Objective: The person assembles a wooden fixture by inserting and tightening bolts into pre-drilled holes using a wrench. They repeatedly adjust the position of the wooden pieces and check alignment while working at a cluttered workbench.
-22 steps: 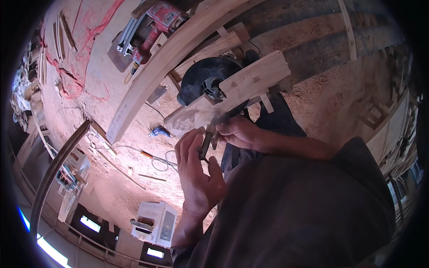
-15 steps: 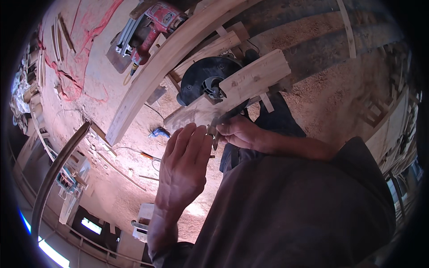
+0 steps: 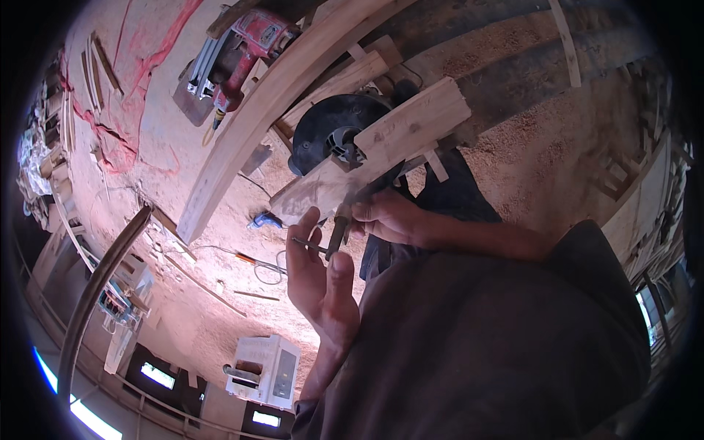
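Note:
My left hand (image 3: 321,282) is raised with its palm showing, fingers stretched up and thumb apart. A thin metal crossbar (image 3: 308,244) lies against its fingers, running to a dark metal shaft (image 3: 338,233). My right hand (image 3: 392,215) closes around the dark tool at the shaft's upper end; its exact kind is unclear. Just above both hands, a notched wooden plank (image 3: 414,125) slants up to the right. Part of it lies over a round black disc-shaped object (image 3: 330,128), whose ribbed centre shows at the notch.
A long curved timber (image 3: 253,139) crosses beyond the plank. Past it sits a red power tool (image 3: 246,62). A blue tool (image 3: 264,220) and a cable (image 3: 271,275) lie on the dusty floor. A white box-shaped thing (image 3: 282,370) stands lower left, near a curved pole (image 3: 99,286).
My left hand has turned from back to palm and dropped a little, its fingers opening and uncovering the crossbar. My right hand stays by the plank. The view has shifted slightly.

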{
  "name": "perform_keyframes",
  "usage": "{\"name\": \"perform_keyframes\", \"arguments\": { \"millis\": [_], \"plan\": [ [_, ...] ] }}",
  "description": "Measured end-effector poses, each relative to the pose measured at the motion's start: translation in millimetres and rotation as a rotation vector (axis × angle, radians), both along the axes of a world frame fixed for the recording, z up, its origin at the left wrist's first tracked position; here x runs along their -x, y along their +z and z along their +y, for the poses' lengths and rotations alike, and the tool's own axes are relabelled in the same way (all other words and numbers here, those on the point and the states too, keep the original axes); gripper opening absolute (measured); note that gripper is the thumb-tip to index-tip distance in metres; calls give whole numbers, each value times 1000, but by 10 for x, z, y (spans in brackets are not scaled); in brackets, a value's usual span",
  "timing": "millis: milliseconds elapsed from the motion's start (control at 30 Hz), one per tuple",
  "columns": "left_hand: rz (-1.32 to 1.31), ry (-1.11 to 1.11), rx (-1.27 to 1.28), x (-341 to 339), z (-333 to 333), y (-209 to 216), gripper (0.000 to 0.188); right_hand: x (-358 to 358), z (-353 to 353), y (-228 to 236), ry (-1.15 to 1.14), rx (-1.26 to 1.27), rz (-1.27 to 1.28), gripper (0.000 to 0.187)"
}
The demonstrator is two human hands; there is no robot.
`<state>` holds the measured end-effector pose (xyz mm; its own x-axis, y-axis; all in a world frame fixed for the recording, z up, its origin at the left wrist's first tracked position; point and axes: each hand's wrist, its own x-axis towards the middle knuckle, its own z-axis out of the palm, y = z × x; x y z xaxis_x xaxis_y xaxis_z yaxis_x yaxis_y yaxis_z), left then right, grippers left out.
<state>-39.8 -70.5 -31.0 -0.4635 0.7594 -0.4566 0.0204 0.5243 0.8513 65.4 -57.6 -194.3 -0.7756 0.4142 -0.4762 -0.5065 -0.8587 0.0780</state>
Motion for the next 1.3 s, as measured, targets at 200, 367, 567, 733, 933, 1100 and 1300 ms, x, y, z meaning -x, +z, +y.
{"name": "perform_keyframes", "arguments": {
  "millis": [200,367,567,733,933,1100,1300],
  "plan": [
    [3,-89,76,11,49,25,48,13,36,47,-10,21,-19,18],
    [451,-689,22,285,274,117,45,-8,36,43,10,27,-52,19],
    [589,-1238,-24,475,558,273,46,14,22,53,16,60,-80,18],
    [599,-1557,-53,486,796,391,50,46,-15,20,-27,44,-100,21],
    [853,-1294,-105,472,509,315,44,50,-26,31,-36,-9,-69,24],
    [212,-173,-102,91,-116,-76,96,24,-12,31,-28,-11,-78,20],
    [-32,119,-142,-355,-27,-248,59,9,-86,-27,-3,9,-41,26]
  ]
}}
